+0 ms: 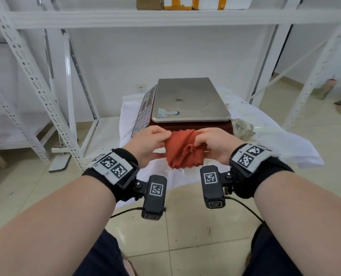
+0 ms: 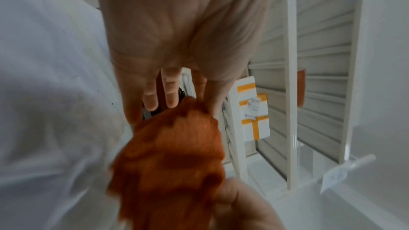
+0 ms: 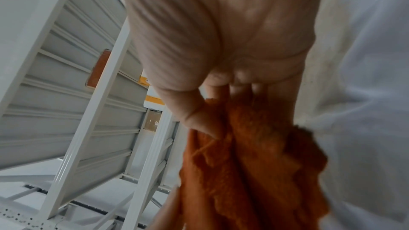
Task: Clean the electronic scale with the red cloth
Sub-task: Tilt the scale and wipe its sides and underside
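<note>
The electronic scale (image 1: pixel 189 100) has a steel weighing pan with a small dark smudge near its middle and a red body with a keypad on its left side. It stands on a white-draped surface (image 1: pixel 265 124). Just in front of it, both hands hold the red cloth (image 1: pixel 183 151) up in the air. My left hand (image 1: pixel 151 142) pinches the cloth's upper left edge and my right hand (image 1: pixel 213 142) grips its upper right edge. In the wrist views the red cloth (image 2: pixel 175 155) (image 3: pixel 254 163) hangs bunched below the left hand (image 2: pixel 177 41) and the right hand (image 3: pixel 221 41).
White metal shelving (image 1: pixel 165 16) surrounds the scale, with cardboard boxes (image 1: pixel 177 3) on the shelf above. A crumpled clear wrapper (image 1: pixel 243 127) lies right of the scale. Beige tiled floor (image 1: pixel 185 226) lies below my arms, and my dark-trousered knees are at the bottom.
</note>
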`<control>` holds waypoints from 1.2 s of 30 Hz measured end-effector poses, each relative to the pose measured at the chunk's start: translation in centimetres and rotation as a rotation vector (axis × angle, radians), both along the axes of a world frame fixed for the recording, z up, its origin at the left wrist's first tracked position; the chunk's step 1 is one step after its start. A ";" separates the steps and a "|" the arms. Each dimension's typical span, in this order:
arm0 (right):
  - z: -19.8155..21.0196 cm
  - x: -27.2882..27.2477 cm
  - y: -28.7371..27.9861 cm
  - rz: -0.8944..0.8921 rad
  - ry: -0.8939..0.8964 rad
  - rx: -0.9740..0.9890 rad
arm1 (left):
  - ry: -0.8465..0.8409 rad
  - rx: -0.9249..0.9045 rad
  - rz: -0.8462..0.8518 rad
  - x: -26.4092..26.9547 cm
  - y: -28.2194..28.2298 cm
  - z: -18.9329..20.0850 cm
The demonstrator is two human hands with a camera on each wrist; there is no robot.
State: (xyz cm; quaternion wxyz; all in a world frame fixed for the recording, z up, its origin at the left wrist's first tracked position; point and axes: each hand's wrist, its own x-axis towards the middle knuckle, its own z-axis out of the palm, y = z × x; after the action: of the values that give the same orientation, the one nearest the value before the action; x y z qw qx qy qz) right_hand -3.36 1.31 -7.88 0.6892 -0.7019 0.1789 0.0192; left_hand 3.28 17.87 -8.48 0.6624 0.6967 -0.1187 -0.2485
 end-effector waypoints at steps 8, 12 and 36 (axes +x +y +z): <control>1.0 -1.0 -1.2 0.081 -0.046 0.020 | 0.100 -0.020 0.154 0.5 -0.8 -0.2; 1.5 -1.1 -1.3 0.029 -0.150 0.219 | 0.071 0.218 -0.094 -1.1 -1.3 -0.5; 1.0 1.6 1.9 0.127 -0.071 0.061 | -0.015 -0.070 -0.039 -0.1 0.5 1.0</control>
State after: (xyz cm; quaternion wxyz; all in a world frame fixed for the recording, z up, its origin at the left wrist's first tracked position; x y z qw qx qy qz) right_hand -1.72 3.20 -6.92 0.7135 -0.6909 0.1085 0.0435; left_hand 3.14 18.34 -7.49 0.6804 0.6725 -0.1458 -0.2521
